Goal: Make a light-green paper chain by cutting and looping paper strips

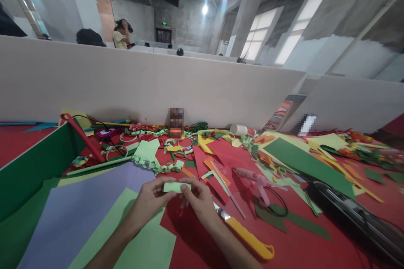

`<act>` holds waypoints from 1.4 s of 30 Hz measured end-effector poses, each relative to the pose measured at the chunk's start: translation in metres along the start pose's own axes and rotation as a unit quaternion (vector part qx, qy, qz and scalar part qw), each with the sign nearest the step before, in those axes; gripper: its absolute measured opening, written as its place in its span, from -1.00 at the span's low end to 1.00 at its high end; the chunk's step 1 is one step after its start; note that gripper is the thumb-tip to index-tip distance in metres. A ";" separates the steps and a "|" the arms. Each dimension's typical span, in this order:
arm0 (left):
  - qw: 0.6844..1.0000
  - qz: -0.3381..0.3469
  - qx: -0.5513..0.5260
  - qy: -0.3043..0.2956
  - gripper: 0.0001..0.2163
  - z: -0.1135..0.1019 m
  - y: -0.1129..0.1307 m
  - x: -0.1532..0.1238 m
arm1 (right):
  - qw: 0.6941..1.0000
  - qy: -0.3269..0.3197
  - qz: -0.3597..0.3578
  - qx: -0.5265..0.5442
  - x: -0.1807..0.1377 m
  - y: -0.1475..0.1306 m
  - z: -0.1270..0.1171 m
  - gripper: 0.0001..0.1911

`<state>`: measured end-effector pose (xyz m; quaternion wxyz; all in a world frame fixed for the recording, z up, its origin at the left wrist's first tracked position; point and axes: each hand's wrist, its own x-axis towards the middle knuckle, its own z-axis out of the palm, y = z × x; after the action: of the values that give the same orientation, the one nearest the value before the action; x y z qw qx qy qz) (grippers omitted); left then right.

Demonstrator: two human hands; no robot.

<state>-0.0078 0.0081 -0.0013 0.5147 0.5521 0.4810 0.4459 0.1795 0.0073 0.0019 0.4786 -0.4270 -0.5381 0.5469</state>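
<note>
Shows a red surface (309, 254) strewn with paper scraps (206, 145). Has a yellow knife (249, 237) near the front, a pink glue gun (257, 178) behind it, a purple sheet (85, 206) at left, a black device (353, 214) at right. Ends at a white partition (126, 88).

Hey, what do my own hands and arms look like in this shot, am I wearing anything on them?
Nothing is worn on them. The left hand and right hand have no gloves, and no ring shows. The left forearm and right forearm are uncovered down to the picture's edge, with no sleeve, watch or bracelet in view.
</note>
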 end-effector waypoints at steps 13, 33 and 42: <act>0.997 -0.031 -0.069 -0.006 -0.59 0.003 0.008 0.002 | 0.999 0.006 -0.014 -0.046 -0.001 -0.002 0.000 -0.60; 0.998 -0.022 -0.053 -0.028 -0.56 0.000 0.005 0.000 | 0.999 0.000 -0.002 -0.054 -0.003 -0.003 0.001 -0.56; 0.999 -0.022 -0.043 -0.017 -0.57 0.002 0.004 0.001 | 0.997 0.011 -0.001 -0.082 -0.003 -0.007 0.002 -0.59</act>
<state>-0.0059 0.0090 0.0022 0.5555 0.5262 0.4649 0.4454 0.1786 0.0035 0.0087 0.4484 -0.4699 -0.5764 0.4959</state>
